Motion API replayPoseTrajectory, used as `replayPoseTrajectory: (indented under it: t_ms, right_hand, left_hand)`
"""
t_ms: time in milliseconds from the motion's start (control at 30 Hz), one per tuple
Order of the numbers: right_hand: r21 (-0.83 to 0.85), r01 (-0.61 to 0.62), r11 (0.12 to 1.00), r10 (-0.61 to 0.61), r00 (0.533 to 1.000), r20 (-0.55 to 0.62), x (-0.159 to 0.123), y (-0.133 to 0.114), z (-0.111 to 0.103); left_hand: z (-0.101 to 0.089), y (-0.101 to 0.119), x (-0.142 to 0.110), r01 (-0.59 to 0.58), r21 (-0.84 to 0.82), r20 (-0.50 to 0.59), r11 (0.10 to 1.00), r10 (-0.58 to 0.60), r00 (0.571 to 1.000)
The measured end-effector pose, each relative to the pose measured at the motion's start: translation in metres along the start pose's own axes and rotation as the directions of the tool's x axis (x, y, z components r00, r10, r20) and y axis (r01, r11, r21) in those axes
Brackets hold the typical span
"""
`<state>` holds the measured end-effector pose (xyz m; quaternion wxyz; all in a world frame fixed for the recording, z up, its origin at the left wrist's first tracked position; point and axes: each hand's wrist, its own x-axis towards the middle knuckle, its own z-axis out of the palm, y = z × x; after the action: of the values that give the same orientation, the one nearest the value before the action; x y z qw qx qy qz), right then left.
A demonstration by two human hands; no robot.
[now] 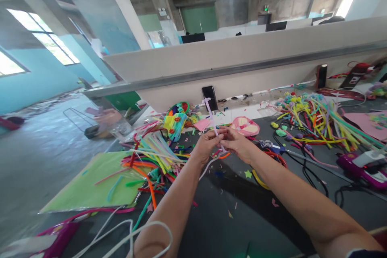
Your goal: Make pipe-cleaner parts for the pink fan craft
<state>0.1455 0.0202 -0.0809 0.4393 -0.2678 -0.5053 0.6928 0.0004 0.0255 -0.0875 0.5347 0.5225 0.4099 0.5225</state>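
A light purple pipe cleaner (211, 117) stands nearly upright between my hands, its top bent into a short crossbar. My left hand (207, 145) pinches it from the left, low on the stem. My right hand (234, 141) grips the same part from the right, and the fingertips of both hands meet there. Below the fingers the lower end of the stem shows, beside a short orange piece (225, 155). Behind my right hand lies a pink-rimmed, cream heart-shaped piece (245, 126).
Bundles of coloured pipe cleaners lie left (157, 149) and right (326, 121). A phone (209, 97) leans on the partition (242, 58). Green sheets (93, 181) rest at the left edge. White cable (130, 229) loops near my left forearm; a magenta power strip (363, 169) sits right.
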Motion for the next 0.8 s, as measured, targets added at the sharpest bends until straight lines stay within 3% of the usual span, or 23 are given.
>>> replayPoseTrajectory:
  t_ms: [100,267,300,400,500,600,800]
  right_hand:
    - [0.054,0.000,0.999,-0.002,0.999,0.036,0.002,0.002,0.000]
    - [0.029,-0.049,0.998,0.049,0.999,-0.002,0.006,0.008,-0.004]
    - [0.022,-0.062,0.998,0.062,0.998,-0.001,0.006,0.009,-0.005]
    - [-0.008,-0.104,0.995,0.104,0.995,0.011,0.003,0.011,-0.006]
    - [-0.036,-0.129,0.991,0.131,0.989,0.066,0.000,0.015,-0.003]
    - [-0.049,-0.147,0.988,0.151,0.985,0.081,-0.003,0.019,0.001]
    - [-0.014,-0.189,0.982,0.189,0.979,0.078,-0.005,0.021,0.004]
  left_hand:
    - [-0.003,0.002,-0.001,0.013,0.009,-0.010,1.000,-0.013,1.000]
    - [-0.025,0.021,-0.002,0.093,-0.103,0.134,0.990,-0.079,0.988]
    - [-0.034,0.027,-0.002,0.076,-0.145,0.115,0.987,-0.060,0.992]
    - [-0.063,0.048,-0.002,-0.102,-0.159,-0.108,0.982,0.085,0.990]
    - [-0.088,0.064,-0.006,-0.265,0.039,-0.315,0.963,0.264,0.912]
    - [-0.101,0.072,-0.011,-0.287,0.295,-0.386,0.912,0.388,0.837]
    - [-0.096,0.078,-0.017,-0.205,0.535,-0.377,0.819,0.449,0.810]
